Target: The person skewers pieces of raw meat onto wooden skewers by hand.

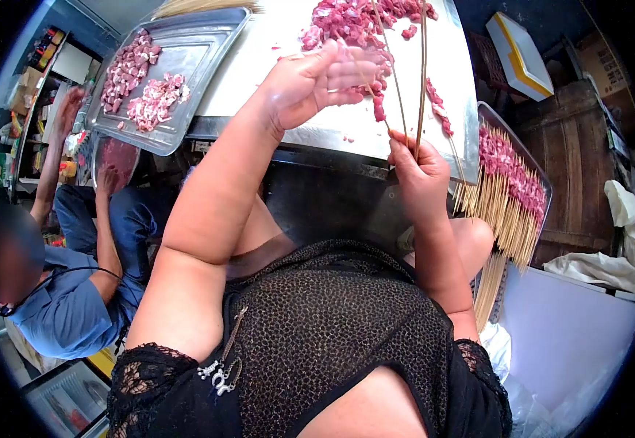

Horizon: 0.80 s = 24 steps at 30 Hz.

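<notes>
My left hand is over the white table top, palm up and fingers stretched out, somewhat blurred, beside a heap of cut raw meat. My right hand pinches several thin wooden skewers near the table's front edge. One of them slants up toward my left hand and carries small pieces of meat below the fingers. Right of my right hand, a finished-looking meat skewer lies on the table, its bare stick pointing toward the front edge.
A metal tray with two piles of meat stands at the left. Another tray at the right holds many meat skewers. A seated person in blue is at the left, and a white box stands back right.
</notes>
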Tool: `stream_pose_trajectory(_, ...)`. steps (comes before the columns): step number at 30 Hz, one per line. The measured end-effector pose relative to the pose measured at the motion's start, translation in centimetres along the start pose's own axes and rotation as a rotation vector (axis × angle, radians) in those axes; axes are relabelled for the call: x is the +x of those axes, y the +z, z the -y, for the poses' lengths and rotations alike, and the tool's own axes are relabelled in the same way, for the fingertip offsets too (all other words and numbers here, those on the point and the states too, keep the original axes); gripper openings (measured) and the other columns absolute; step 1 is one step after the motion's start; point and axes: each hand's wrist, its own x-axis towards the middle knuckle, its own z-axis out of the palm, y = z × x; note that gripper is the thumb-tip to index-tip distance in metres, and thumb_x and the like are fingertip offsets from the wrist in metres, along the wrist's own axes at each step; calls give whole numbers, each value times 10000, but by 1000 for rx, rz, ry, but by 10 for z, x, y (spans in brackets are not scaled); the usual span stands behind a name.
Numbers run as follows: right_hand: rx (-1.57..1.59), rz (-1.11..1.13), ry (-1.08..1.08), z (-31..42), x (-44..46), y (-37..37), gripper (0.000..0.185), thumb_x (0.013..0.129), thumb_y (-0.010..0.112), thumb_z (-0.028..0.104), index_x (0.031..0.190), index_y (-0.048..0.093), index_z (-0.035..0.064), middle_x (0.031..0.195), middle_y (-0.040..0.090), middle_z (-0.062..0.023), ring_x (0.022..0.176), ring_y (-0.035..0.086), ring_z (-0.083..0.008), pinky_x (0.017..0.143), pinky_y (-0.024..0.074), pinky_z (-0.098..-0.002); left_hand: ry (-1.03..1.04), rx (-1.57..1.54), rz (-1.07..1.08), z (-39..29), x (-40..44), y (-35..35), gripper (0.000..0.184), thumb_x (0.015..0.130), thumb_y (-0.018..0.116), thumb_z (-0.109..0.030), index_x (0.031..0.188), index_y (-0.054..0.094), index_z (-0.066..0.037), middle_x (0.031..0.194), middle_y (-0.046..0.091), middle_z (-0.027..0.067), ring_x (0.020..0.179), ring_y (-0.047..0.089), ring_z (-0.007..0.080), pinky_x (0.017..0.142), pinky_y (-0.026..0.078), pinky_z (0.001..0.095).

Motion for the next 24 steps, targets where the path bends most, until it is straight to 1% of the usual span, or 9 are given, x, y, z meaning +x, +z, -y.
stream_pose_trajectory(2, -8, -28, 6, 2, 1, 0, 181, 836, 634, 71, 997, 654, -10, 694, 544, 36, 626, 466, -25, 563, 376, -162, -6, -39, -27, -2, -1, -3, 474, 973, 321, -331, 1234, 401, 56, 1189, 517, 262, 1100, 538, 328, 914, 464, 425)
stream_pose_trajectory(4, -121, -38, -10, -3, 1, -3, 174, 834, 634, 68, 990, 662, -4, 703, 540, 44, 622, 459, -23, 558, 373, -163, -13, -82, -56, -2, -2, -3, 514, 973, 294, -368, 1254, 378, 55, 1211, 500, 264, 1117, 525, 328, 928, 455, 424)
stream_pose_trajectory(8, -136, -37, -13, -8, -1, -2, 167, 826, 642, 68, 978, 670, 6, 709, 540, 42, 625, 458, -21, 559, 375, -165, 54, 107, -128, 5, -2, 1, 425, 964, 383, -277, 1223, 417, 58, 1149, 550, 243, 1055, 573, 302, 888, 489, 393)
stream_pose_trajectory(10, -164, 0, -44, -11, -1, -2, 188, 852, 617, 86, 1026, 656, 27, 685, 567, 45, 532, 421, 5, 474, 308, -143, 89, 183, -130, 8, -2, 1, 389, 958, 416, -236, 1213, 430, 57, 1116, 573, 232, 1023, 594, 292, 866, 504, 382)
stream_pose_trajectory(12, -158, 17, -3, -5, -4, -1, 191, 858, 604, 83, 1034, 651, 26, 679, 564, 42, 537, 429, -3, 482, 323, -150, 108, 203, -233, 8, -1, 2, 313, 935, 466, -153, 1171, 472, 52, 1040, 613, 204, 954, 628, 265, 792, 533, 337)
stream_pose_trajectory(13, -153, 36, 40, -3, -6, 0, 193, 865, 591, 80, 1042, 647, 25, 674, 561, 39, 541, 437, -11, 490, 338, -156, 108, 203, -233, 8, 0, 2, 313, 935, 466, -153, 1171, 472, 52, 1040, 613, 204, 954, 628, 265, 792, 533, 337)
stream_pose_trajectory(15, -211, 65, 4, -5, -9, -3, 193, 871, 578, 77, 1044, 642, 20, 669, 557, 34, 550, 447, -20, 504, 353, -163, 149, 182, -360, 7, 1, 1, 215, 916, 503, -125, 1059, 543, 29, 1001, 630, 170, 882, 644, 248, 772, 530, 305)
stream_pose_trajectory(18, -264, 102, -12, -3, -12, -5, 185, 879, 559, 71, 1037, 636, 13, 663, 549, 27, 564, 462, -35, 528, 374, -176, 174, 100, -458, 9, 3, 3, 210, 918, 495, -113, 1057, 540, 38, 952, 637, 168, 888, 643, 252, 758, 535, 307)
stream_pose_trajectory(24, -245, 121, 43, -5, -18, -12, 178, 887, 542, 69, 1026, 625, -5, 673, 543, 22, 572, 466, -39, 541, 379, -178, 251, 54, -422, 3, 5, -8, 246, 929, 447, -83, 1118, 499, 64, 1013, 616, 201, 925, 632, 278, 818, 522, 348)
